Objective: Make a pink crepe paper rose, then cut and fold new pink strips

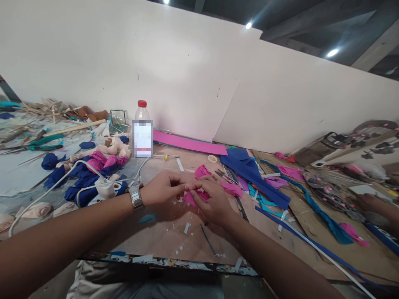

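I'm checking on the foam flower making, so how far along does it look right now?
Done: rolled buds in pink, blue and cream lie piled left of the bottle. In hand: left hand and right hand pinch a pink foam piece together. Left: a pink sheet, blue sheets and loose pink scraps remain unrolled.

We see bright, even light from ceiling spots (248, 25) (one flares slightly). Edges bend with wide-angle distortion, and the right side blurs softly.
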`<state>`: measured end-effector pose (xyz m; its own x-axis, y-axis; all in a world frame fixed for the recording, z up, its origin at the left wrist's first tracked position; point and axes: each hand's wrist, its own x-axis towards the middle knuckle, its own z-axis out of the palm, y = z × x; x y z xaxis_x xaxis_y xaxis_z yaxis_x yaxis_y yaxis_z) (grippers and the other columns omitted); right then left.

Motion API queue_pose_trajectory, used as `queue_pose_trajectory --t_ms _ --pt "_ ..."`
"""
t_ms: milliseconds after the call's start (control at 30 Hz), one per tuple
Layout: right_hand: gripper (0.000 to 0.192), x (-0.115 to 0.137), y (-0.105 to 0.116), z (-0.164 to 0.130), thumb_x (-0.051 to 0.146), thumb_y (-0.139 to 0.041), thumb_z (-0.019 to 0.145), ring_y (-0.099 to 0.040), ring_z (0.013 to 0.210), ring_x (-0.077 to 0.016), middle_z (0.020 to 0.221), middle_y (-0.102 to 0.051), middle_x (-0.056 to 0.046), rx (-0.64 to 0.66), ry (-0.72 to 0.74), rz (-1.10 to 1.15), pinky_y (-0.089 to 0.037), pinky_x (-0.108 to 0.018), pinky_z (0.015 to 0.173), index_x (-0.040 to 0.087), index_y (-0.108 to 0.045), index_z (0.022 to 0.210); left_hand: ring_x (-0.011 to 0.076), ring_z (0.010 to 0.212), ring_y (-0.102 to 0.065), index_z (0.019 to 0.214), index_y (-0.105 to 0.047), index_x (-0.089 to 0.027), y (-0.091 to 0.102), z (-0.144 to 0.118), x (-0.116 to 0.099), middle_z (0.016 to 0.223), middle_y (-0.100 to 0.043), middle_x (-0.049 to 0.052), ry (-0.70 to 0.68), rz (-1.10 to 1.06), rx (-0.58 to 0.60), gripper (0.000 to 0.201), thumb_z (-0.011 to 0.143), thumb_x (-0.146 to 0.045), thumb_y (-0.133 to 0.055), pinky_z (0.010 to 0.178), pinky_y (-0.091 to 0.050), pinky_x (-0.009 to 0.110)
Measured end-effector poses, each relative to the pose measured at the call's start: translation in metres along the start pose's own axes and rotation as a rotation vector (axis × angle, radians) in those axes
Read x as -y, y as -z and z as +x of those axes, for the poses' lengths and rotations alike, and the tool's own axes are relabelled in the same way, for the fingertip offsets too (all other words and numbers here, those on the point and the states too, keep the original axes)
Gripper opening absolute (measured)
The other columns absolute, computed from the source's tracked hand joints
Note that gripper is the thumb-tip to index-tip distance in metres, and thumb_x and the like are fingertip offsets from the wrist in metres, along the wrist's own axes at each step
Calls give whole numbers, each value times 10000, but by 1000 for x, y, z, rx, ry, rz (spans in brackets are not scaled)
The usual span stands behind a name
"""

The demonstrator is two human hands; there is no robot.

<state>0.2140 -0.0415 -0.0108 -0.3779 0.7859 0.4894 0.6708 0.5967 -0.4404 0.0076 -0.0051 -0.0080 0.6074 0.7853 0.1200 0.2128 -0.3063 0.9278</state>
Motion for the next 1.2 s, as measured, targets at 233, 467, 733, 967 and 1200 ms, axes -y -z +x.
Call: queue_pose_trajectory --t_ms 233,467,733,967,1200 --pt "84 -1 -2 0 213 -617 900 -593 859 -217 824 -720 -12 11 14 5 -324 -402 883 225 -662 829 125 597 -571 787 -738 -114 0 2 5 649 -678 39 -15 31 12 379 921 -441 -602 573 -392 228" --pt "81 -4 -3 -1 224 -609 898 -598 862 -219 840 -726 -16 1 20 8 -320 -403 899 228 -656 833 119 583 -561 787 -730 -116 -1 2 6 652 -681 29 -8 28 -1 251 866 -326 -616 556 -389 221" --pt "68 -5 -3 -1 228 -626 895 -600 861 -213 836 -721 -2 -3 30 7 -308 -408 914 229 -651 832 115 616 -559 793 -732 -138 -2 -2 1 694 -688 12 -36 143 -63 163 827 -250 -618 567 -384 219" --pt "62 -4 -2 -1 209 -624 885 -597 865 -216 840 -718 -4 3 18 26 -322 -393 884 229 -651 834 117 643 -581 797 -727 -176 -5 -9 -3 705 -692 -6 -234 487 -141 134 850 -254 -632 630 -396 239" --pt "74 -4 -1 -1 212 -614 890 -588 859 -218 825 -709 -3 10 18 24 -317 -398 883 232 -647 827 144 719 -658 901 -753 -198 -4 -10 -3 803 -751 10 -278 525 -122 148 870 -269 -627 689 -440 255"
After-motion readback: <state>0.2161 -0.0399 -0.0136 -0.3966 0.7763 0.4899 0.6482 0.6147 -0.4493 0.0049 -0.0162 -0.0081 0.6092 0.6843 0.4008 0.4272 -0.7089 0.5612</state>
